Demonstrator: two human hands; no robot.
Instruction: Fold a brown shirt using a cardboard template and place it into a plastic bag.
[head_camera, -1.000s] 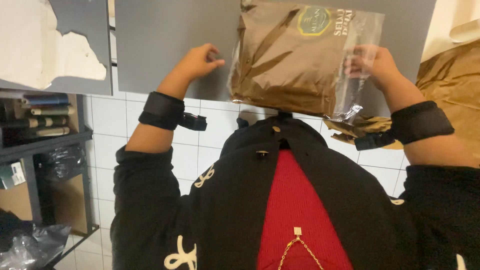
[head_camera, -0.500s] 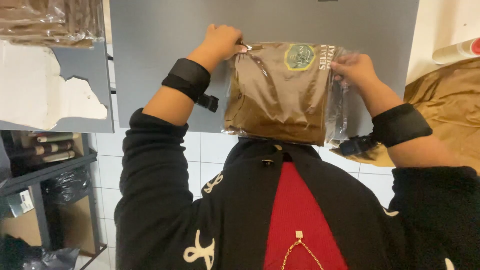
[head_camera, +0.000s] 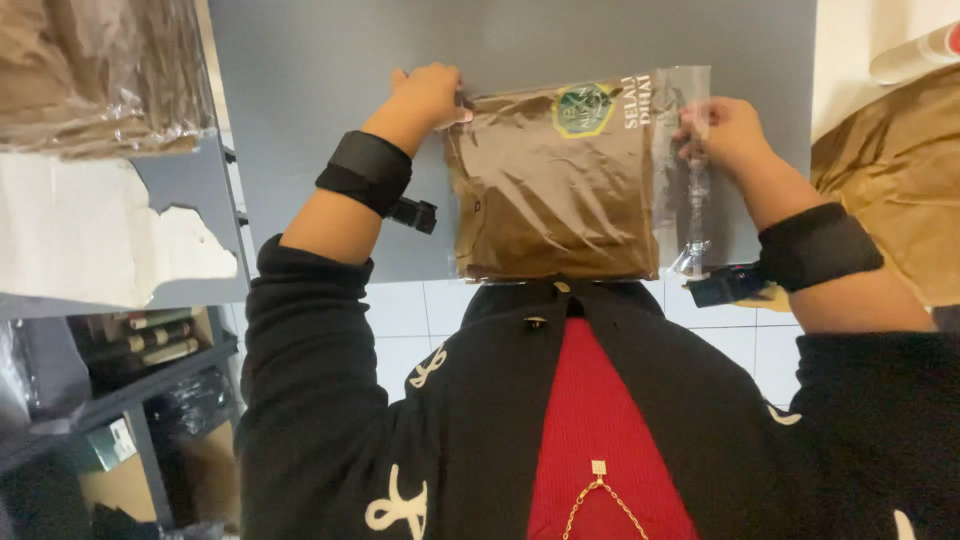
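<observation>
A clear plastic bag holding a folded brown garment (head_camera: 555, 185) lies flat on the grey table (head_camera: 330, 90), with a round green label near its far edge. My left hand (head_camera: 430, 92) pinches the bag's far left corner. My right hand (head_camera: 722, 132) grips the loose, empty plastic flap on the bag's right side. Both wrists wear black bands.
A stack of similar bagged brown items (head_camera: 95, 75) sits at the upper left. A larger brown bagged item (head_camera: 895, 180) lies at the right. White torn paper (head_camera: 90, 245) covers the left table part. Shelves with clutter (head_camera: 130, 345) stand below left, above a white tiled floor.
The bag came down from a raised, tilted hold and now lies flat on the table. My left hand moved from the bare table onto the bag's left corner.
</observation>
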